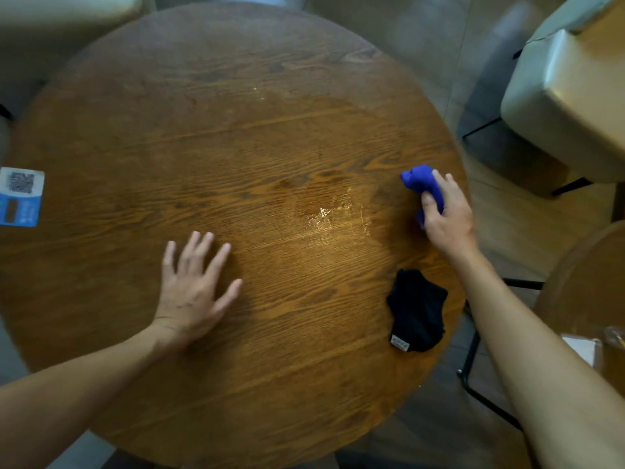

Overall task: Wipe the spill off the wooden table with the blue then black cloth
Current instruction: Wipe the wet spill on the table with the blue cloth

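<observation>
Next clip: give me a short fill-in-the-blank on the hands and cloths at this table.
1. The right hand grips the ____ cloth.
2. The left hand lies flat and ____ on the wooden table, holding nothing.
3. The black cloth lies untouched near the table's ____ edge.
4. The wet, shiny spill sits between the two ____.

Missing words: blue; open; right; hands

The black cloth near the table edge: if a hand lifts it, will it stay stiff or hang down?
The black cloth lies crumpled with soft folds, so it will probably droop and feel light. It looks dry and is unlikely to slip from the fingers. Its small label may dangle.
</observation>
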